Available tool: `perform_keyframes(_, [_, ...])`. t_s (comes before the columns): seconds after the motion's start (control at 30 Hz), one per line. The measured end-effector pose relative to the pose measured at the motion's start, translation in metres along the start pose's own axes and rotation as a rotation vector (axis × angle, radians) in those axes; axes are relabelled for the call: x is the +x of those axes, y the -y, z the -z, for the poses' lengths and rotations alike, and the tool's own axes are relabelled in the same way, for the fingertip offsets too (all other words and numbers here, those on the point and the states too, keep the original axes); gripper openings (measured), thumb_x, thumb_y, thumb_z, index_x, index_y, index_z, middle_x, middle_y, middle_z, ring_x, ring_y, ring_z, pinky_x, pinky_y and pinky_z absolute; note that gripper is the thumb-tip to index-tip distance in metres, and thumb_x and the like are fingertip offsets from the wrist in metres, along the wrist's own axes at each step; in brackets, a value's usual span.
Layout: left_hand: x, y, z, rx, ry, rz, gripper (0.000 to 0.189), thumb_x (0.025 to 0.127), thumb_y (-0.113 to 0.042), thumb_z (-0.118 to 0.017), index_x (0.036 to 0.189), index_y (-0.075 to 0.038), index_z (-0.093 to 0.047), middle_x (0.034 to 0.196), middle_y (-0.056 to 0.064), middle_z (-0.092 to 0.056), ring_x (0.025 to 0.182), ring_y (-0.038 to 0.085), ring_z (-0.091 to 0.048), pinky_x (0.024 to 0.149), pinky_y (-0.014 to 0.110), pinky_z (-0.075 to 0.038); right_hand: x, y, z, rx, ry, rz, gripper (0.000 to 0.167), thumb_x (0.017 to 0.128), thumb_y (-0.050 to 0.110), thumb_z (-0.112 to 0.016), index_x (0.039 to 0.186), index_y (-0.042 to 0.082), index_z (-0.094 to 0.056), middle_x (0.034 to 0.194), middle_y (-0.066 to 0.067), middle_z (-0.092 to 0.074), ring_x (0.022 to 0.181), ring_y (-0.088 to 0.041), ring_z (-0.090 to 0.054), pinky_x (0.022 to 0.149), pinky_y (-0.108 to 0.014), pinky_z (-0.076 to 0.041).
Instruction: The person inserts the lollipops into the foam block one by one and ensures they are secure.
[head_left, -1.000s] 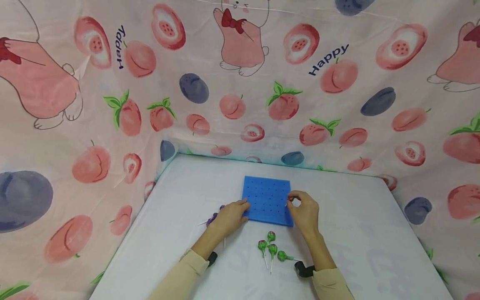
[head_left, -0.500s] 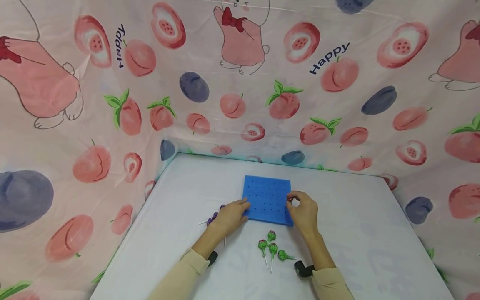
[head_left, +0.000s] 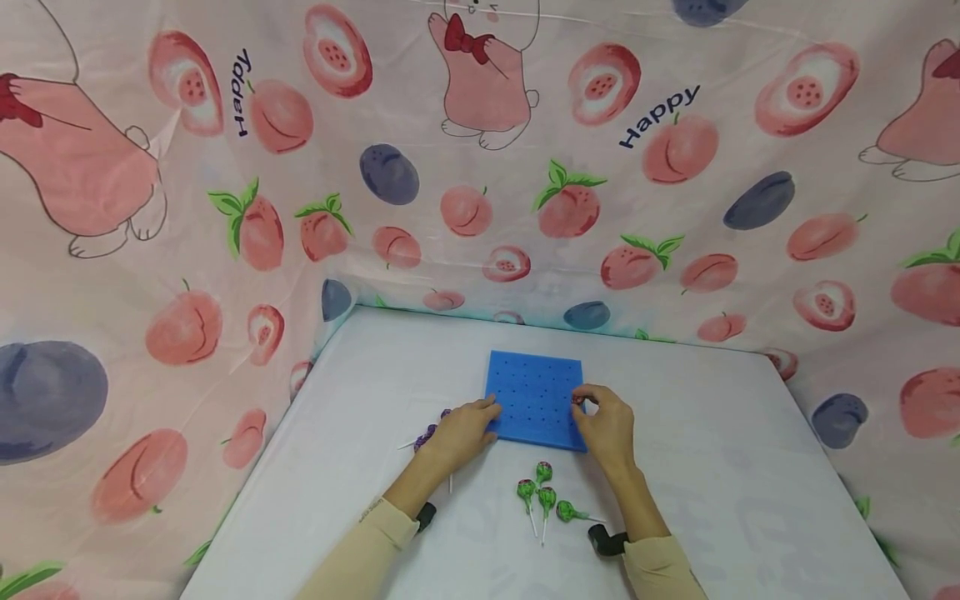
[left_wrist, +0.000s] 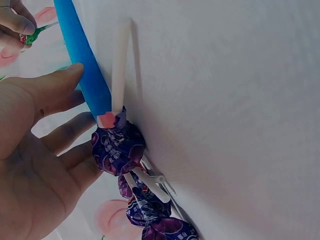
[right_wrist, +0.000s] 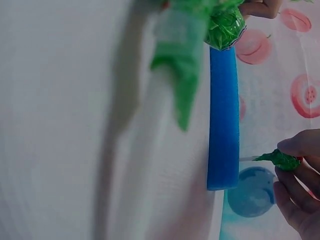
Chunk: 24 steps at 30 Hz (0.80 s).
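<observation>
A blue foam board (head_left: 536,387) dotted with small holes lies flat on the table. My right hand (head_left: 611,427) pinches a green-wrapped lollipop (right_wrist: 284,160) by its candy head, above the board's right side. Its white stick points down, and the lower end meets the board's top face in the right wrist view. My left hand (head_left: 459,435) rests at the board's near left corner. In the left wrist view its thumb touches the board's edge and the other fingers extend alongside. Purple-wrapped lollipops (left_wrist: 117,150) lie beside that hand, partly hidden by it in the head view.
Several green lollipops (head_left: 547,497) lie on the white table (head_left: 712,450) in front of the board, between my forearms. A fruit-printed cloth (head_left: 465,275) walls the table at the back and sides. Black camera mounts (head_left: 606,540) sit at my wrists.
My right hand has shifted slightly left, bringing the lollipop a little farther over the board's right side. The left hand, the board and the loose lollipops stay where they were.
</observation>
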<state>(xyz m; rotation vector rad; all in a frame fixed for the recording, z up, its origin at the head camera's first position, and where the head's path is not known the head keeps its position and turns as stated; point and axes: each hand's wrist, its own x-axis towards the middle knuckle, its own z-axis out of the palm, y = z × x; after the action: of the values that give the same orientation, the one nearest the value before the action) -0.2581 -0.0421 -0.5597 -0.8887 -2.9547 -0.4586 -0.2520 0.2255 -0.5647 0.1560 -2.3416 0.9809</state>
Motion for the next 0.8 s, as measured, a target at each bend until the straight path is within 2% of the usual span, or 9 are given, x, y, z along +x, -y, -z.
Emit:
perform_keyframes(0.27, [-0.0006,0.0004,-0.0003,-0.001,-0.003,0.001,0.037,0.098,-0.022,-0.076,0.132,-0.012,-0.067,0.153,0.014,-0.055,0.13,0.031,-0.063,0.101,0.043,-0.056,-0.0004,-0.0036,-0.0019,0.018,0.002,-0.007,0.023,0.078,-0.009,-0.085,0.098,0.003,-0.079,0.099,-0.011,-0.078,0.096,-0.031,-0.075,0.087,-0.05,-0.061])
perform_keyframes(0.8, [-0.0026,-0.0014,0.0025,0.022,-0.008,-0.009,0.035,0.098,-0.022,-0.076,0.131,-0.012,-0.067,0.153,0.014,-0.055,0.129,0.031,-0.064,0.098,0.043,-0.058,-0.0005,-0.0015,0.0035,0.002,0.026,0.0,0.025,0.079,-0.006,-0.086,0.1,0.006,-0.079,0.098,-0.008,-0.078,0.097,-0.03,-0.075,0.087,-0.05,-0.061])
